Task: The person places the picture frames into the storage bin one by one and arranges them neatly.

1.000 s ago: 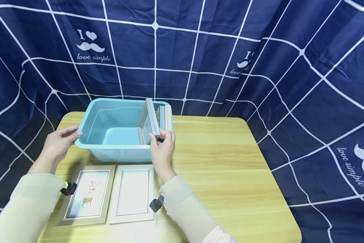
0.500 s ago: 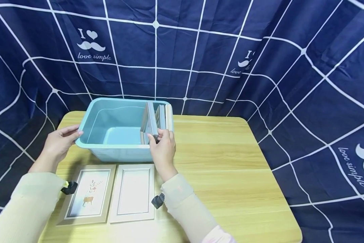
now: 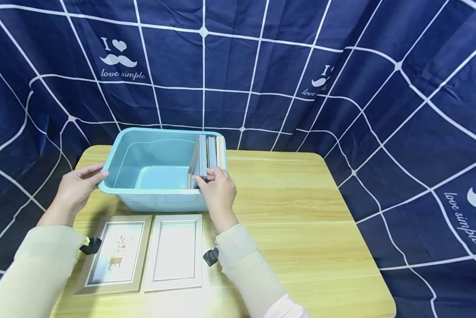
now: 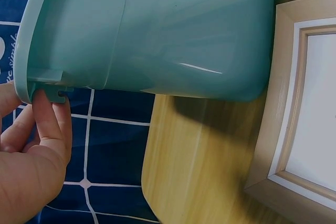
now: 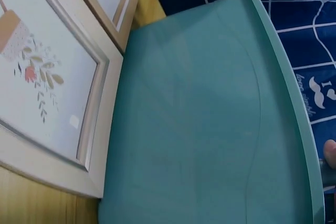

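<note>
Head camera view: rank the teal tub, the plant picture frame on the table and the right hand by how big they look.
1. teal tub
2. plant picture frame, lying nearer the camera, so its rank above the hand is less sure
3. right hand

- Head camera looks forward and down from above at the teal bin [image 3: 158, 165] on the wooden surface [image 3: 293, 221].
- Left wrist camera sits close against the bin's outer wall [image 4: 157, 30].
- Right wrist camera, equally near, shares that bin [image 5: 210, 129] and the picture frames [image 5: 47, 77].
</note>
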A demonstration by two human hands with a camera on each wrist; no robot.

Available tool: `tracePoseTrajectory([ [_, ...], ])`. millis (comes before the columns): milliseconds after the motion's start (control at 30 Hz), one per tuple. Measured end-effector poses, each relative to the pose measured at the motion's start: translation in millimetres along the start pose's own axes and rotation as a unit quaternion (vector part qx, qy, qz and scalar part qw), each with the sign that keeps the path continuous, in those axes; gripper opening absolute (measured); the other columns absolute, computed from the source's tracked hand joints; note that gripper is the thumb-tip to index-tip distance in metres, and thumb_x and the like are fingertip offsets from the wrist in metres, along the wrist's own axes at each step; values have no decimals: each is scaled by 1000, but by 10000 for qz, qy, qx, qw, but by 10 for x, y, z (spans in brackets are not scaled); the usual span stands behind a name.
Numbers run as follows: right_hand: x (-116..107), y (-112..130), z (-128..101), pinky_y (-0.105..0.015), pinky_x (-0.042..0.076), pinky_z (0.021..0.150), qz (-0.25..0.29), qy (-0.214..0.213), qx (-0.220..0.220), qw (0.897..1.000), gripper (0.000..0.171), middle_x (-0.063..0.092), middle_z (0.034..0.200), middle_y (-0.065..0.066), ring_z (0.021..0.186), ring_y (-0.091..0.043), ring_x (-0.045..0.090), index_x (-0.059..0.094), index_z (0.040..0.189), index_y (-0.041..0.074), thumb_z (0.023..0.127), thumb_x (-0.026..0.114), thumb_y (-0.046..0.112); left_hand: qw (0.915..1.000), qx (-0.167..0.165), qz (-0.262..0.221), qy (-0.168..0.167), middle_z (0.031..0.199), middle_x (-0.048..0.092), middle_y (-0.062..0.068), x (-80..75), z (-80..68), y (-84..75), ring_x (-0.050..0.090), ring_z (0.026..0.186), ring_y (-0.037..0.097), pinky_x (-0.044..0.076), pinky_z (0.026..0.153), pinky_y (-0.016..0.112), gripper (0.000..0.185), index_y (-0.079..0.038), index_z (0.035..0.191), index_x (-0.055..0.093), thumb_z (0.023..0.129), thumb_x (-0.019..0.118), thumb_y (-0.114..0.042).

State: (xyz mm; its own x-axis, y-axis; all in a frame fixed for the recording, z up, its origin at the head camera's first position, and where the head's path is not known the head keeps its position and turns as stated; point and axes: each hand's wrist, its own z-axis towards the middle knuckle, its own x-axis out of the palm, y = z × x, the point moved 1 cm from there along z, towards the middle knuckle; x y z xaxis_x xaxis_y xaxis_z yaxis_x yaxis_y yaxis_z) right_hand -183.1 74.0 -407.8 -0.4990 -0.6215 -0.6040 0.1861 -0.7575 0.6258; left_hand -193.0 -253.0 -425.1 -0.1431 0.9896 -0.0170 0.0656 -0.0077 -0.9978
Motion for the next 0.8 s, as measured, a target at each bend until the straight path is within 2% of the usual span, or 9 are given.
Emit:
tracePoseTrajectory([
  [100, -9, -19, 4, -31, 50, 64, -11, 144, 138, 9998, 38, 67, 80, 4, 72, -9, 64, 70, 90, 13, 67, 86, 39, 9998, 66, 170, -40, 85, 65, -17, -34, 40, 66, 62, 77, -1, 52, 67, 13, 54, 8, 130, 52, 86, 72, -17],
  [167, -6, -42, 2, -31, 50, 63, -45, 174, 170, 9997, 37, 68, 76, 5, 70, -8, 64, 69, 90, 13, 68, 86, 38, 9992, 135, 384, -48, 87, 64, -18, -42, 48, 80, 61, 79, -2, 52, 68, 13, 56, 8, 131, 51, 87, 72, -21],
  [267, 7, -77, -6, -30, 49, 61, -52, 128, 90, 9999, 34, 67, 70, 7, 65, -8, 63, 67, 88, 13, 69, 85, 36, 9999, 61, 76, -36, 85, 65, -17, -28, 35, 60, 62, 77, -1, 52, 66, 13, 52, 6, 130, 53, 87, 72, -16],
  [300, 14, -86, -7, -30, 49, 61, -44, 92, 60, 9999, 34, 67, 67, 7, 64, -8, 63, 67, 87, 13, 69, 85, 35, 9998, 63, 181, -10, 85, 64, -19, -12, 15, 27, 62, 77, -3, 51, 67, 12, 52, 5, 131, 52, 87, 71, -17],
  [367, 22, -96, -10, -31, 49, 60, -29, 28, -24, 10000, 33, 66, 65, 7, 62, -8, 63, 66, 86, 13, 70, 85, 34, 10000, 7, -28, 3, 83, 65, -18, 5, -1, 0, 62, 75, -3, 51, 65, 12, 49, 4, 130, 53, 88, 70, -12],
  [400, 24, -98, -11, -31, 49, 59, -9, 2, -47, 10000, 32, 66, 65, 7, 62, -9, 62, 66, 86, 13, 70, 85, 34, 9999, -49, -162, 6, 82, 66, -18, 10, -6, -11, 62, 74, -3, 51, 64, 12, 49, 5, 131, 52, 88, 69, -9],
  [600, 20, -90, -13, -31, 49, 60, 65, -20, -70, 10000, 32, 65, 63, 8, 61, -10, 62, 66, 85, 13, 69, 86, 33, 9997, -141, -214, 7, 81, 65, -19, 30, -33, -52, 62, 73, -4, 51, 64, 11, 58, 13, 136, 39, 90, 66, -7],
  [700, 17, -91, -19, -31, 49, 60, 85, 29, -91, 9999, 32, 64, 63, 8, 61, -9, 61, 66, 86, 13, 70, 85, 33, 9996, -118, -272, 10, 81, 66, -18, 28, -46, -53, 62, 74, -3, 51, 64, 11, 50, 7, 132, 48, 89, 68, -8],
  [800, 6, -95, -22, -32, 48, 60, 126, 65, -96, 9999, 33, 63, 64, 8, 61, -9, 60, 66, 87, 13, 70, 86, 32, 9993, -76, -366, 23, 82, 67, -17, 22, -49, -48, 62, 74, -2, 51, 64, 12, 32, -5, 119, 62, 88, 69, -7],
])
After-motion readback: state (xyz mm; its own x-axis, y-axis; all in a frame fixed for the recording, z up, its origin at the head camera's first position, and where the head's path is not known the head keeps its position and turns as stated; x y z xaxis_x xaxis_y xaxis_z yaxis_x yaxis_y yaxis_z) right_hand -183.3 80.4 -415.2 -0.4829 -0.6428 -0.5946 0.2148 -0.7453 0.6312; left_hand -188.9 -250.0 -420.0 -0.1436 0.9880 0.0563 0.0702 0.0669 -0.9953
